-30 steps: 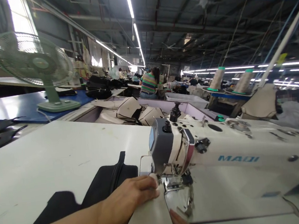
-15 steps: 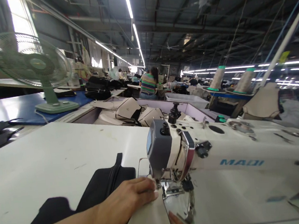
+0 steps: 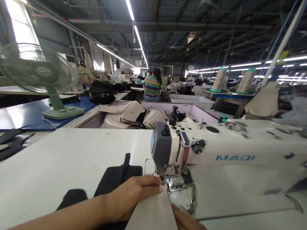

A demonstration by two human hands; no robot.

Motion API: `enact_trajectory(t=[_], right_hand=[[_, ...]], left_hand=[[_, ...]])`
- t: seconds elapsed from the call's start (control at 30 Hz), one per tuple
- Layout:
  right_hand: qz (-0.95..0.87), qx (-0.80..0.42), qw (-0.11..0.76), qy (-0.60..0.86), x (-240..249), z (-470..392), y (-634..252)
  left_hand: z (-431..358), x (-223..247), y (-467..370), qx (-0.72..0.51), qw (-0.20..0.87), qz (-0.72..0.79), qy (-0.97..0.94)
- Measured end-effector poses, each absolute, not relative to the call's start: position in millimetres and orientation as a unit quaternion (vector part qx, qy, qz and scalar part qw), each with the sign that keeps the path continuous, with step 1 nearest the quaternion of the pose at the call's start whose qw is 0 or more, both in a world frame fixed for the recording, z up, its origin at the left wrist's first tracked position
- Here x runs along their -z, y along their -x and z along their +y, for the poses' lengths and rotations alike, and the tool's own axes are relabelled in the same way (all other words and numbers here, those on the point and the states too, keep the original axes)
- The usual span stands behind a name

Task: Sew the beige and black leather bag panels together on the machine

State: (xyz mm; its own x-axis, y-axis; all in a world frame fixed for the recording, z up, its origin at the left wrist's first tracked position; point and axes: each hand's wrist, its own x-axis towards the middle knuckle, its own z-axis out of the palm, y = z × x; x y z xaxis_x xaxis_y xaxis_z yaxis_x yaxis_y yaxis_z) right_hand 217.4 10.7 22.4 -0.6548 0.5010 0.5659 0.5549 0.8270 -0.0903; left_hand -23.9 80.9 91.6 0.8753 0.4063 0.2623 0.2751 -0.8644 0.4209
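My left hand (image 3: pixel 136 193) lies flat, fingers stretched out, on a beige fabric panel (image 3: pixel 150 221), its fingertips close to the presser foot (image 3: pixel 174 184) of a white sewing machine (image 3: pixel 229 162). At the panel's right edge is my right hand (image 3: pixel 191 224). Its fingers are together and closed on that edge; the lower part of the hand is cut off by the frame. A black piece with a strap-like strip (image 3: pixel 113 177) lies on the table, partly beneath my left forearm. The panel's far end, under the machine head, is hidden.
A green fan (image 3: pixel 42 73) stands on a blue table (image 3: pixel 24 115) at left. Behind the machine, a lilac-walled bin (image 3: pixel 194 112) holds beige pieces. Thread cones (image 3: pixel 219 80) stand at right. A person in a striped top (image 3: pixel 152 86) is farther back. Dark pieces (image 3: pixel 5 145) lie far left.
The view has shifted slightly, so the machine appears a little farther left. More of my right hand and the beige panel shows. My left hand stays beside the presser foot.
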Motion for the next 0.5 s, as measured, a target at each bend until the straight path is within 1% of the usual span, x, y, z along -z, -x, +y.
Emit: enact_trajectory(t=[0.07,0.17,0.23,0.3,0.33,0.37,0.4,0.43,0.5], right_hand=[[-0.926,0.019,0.276,0.257,-43.3,3.5,-208.6],[-0.918,-0.097,0.215,0.319,-76.7,-9.2,-201.2],[-0.891,-0.160,0.198,0.376,-92.5,-16.2,-200.3],[-0.870,-0.186,0.212,0.403,-100.9,-21.7,-200.2],[-0.865,-0.191,0.226,0.405,-102.9,-24.1,-199.7],[-0.858,-0.197,0.242,0.409,-104.1,-26.5,-199.0],[-0.851,-0.202,0.257,0.410,-104.8,-29.0,-198.1],[-0.845,-0.205,0.274,0.411,-105.2,-31.6,-197.1],[-0.834,-0.203,0.303,0.415,-105.9,-36.6,-195.3]], left_hand=[[83.7,-106.7,37.4,-0.111,0.204,0.203,-0.951],[89.7,-162.0,71.6,-0.027,0.201,0.284,-0.937],[83.8,-215.3,94.6,-0.030,0.162,0.354,-0.921],[59.4,-263.0,105.2,-0.066,0.094,0.422,-0.899],[39.4,-277.9,102.9,-0.086,0.048,0.449,-0.888],[15.6,-283.7,95.0,-0.103,0.003,0.468,-0.878],[-10.2,-279.5,82.1,-0.120,-0.081,0.487,-0.861],[-35.9,-265.5,65.7,-0.138,-0.160,0.489,-0.846],[-77.7,-215.7,30.3,-0.122,-0.233,0.432,-0.863]])
